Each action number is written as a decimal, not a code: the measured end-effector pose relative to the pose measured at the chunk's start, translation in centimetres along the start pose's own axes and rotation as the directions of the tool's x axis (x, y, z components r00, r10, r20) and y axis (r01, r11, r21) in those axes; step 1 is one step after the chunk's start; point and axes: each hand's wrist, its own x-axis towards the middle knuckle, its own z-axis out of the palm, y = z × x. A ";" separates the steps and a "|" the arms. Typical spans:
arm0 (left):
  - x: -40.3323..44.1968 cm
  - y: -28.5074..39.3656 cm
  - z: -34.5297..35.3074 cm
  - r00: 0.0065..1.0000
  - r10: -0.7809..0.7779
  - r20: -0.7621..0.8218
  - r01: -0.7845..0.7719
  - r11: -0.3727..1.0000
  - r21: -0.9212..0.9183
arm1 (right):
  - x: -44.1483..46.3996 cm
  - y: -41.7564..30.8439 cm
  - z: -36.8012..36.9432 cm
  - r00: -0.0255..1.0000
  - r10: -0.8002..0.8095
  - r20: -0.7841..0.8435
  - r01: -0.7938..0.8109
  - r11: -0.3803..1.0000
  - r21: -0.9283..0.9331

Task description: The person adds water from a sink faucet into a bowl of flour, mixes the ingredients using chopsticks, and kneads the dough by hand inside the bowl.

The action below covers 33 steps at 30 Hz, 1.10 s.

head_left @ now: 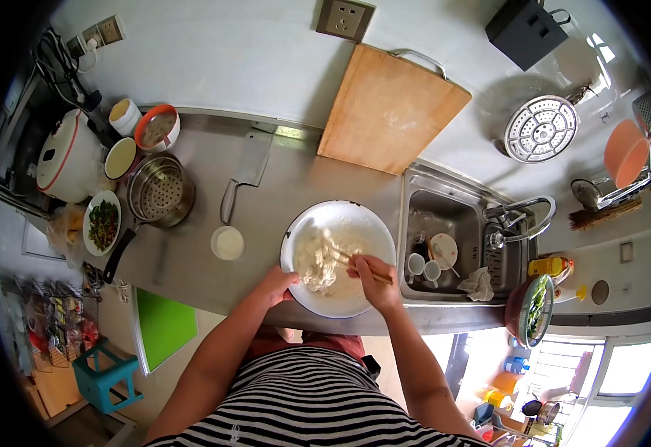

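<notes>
1. Two bare hands are at work in the head view I am watching, both at a white bowl (302, 223) that sits by the counter's (191, 276) near edge, just left of the sink (445, 205).
2. I see the left hand (275, 286) at the bowl's near-left side, its thumb and fingers pinching the rim; some of those fingers are hidden from me.
3. On my feed the right hand (374, 281) is over the bowl's right side, its fingers pressed together around wooden chopsticks (345, 258), which slant down to the left.
4. At the tips of the chopsticks I make out a pale, lumpy dough (324, 270) inside the bowl, with looser, paler mixture around it.
5. Left of the bowl, nearer the counter's near edge than its far one, I have a small white cup (227, 243); beyond it a cleaver (252, 158) lies with its blade toward the far edge.
6. At the counter's far edge I see a cutting board (389, 108) leaning against the wall.
7. Toward the counter's left end I find a perforated steamer pot (160, 192) beside a plate of chopped greens (103, 225).
</notes>
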 end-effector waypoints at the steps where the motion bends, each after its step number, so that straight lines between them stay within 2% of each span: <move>1: 0.0 0.0 0.0 1.000 0.008 0.011 -0.007 1.000 -0.009 | 1.2 -0.1 -0.2 1.000 0.000 -0.001 0.000 1.000 0.003; 3: 0.1 -0.1 0.0 1.000 0.011 0.003 -0.011 1.000 -0.001 | 3.5 0.3 -1.3 0.977 -0.182 0.110 0.208 0.928 -0.310; 4: 0.0 0.0 0.1 1.000 0.014 -0.003 -0.014 1.000 0.003 | 4.2 0.6 -2.1 0.982 -0.156 0.110 0.184 0.930 -0.319; 7: -0.6 0.2 0.4 0.999 0.034 -0.024 -0.034 0.999 -0.008 | 3.0 1.0 -4.6 0.981 -0.180 0.073 0.194 0.928 -0.318; 9: 0.1 -0.5 0.0 0.999 0.032 -0.018 -0.033 0.999 -0.006 | 0.3 0.8 -5.8 1.000 -0.019 -0.015 0.014 0.959 -0.283; 11: 0.5 -0.7 -0.2 0.999 0.036 -0.010 -0.036 0.999 0.000 | -2.5 1.3 -6.3 1.000 0.025 -0.015 -0.029 0.940 -0.339; 14: 0.2 -0.3 0.1 0.999 0.026 -0.027 -0.026 0.999 0.028 | -6.1 1.5 -4.2 0.995 0.101 -0.016 -0.102 0.970 -0.223; 18: 0.2 -0.4 0.4 1.000 0.016 -0.026 -0.016 1.000 0.016 | -6.6 1.1 0.7 1.000 0.002 0.016 0.001 0.987 -0.164; 21: 0.4 -0.4 0.0 1.000 0.000 -0.003 0.000 1.000 0.010 | -3.9 0.5 1.9 0.997 -0.069 0.030 0.074 0.975 -0.207; 23: 0.4 -0.3 -0.2 1.000 -0.019 0.014 0.019 1.000 0.008 | -1.7 2.2 2.0 0.993 -0.114 0.003 0.114 0.992 -0.050; 24: 0.5 -0.3 -0.2 0.999 -0.021 0.027 0.021 1.000 0.001 | -0.8 2.3 1.7 0.993 -0.120 -0.006 0.119 0.991 -0.062; 26: 0.5 -0.2 -0.2 0.999 -0.024 0.040 0.024 1.000 -0.007 | 0.5 1.9 0.3 0.982 -0.188 -0.031 0.178 0.962 -0.206; 28: 0.4 -0.2 -0.1 1.000 -0.011 0.029 0.011 1.000 0.006 | 0.8 1.9 -1.3 0.979 -0.154 -0.132 0.132 0.978 -0.163; 29: 0.3 -0.1 -0.2 1.000 -0.011 0.029 0.010 1.000 0.004 | 0.6 1.7 -2.3 0.987 -0.075 -0.142 0.055 0.988 -0.142; 30: 0.4 -0.1 -0.2 0.999 -0.011 0.038 0.011 1.000 -0.004 | 0.1 1.4 -3.3 0.987 -0.076 -0.138 0.056 0.988 -0.144; 33: -0.4 0.2 0.2 0.999 0.023 0.037 -0.022 0.999 -0.033 | -3.0 1.8 -5.0 0.990 -0.032 -0.136 -0.006 0.963 -0.268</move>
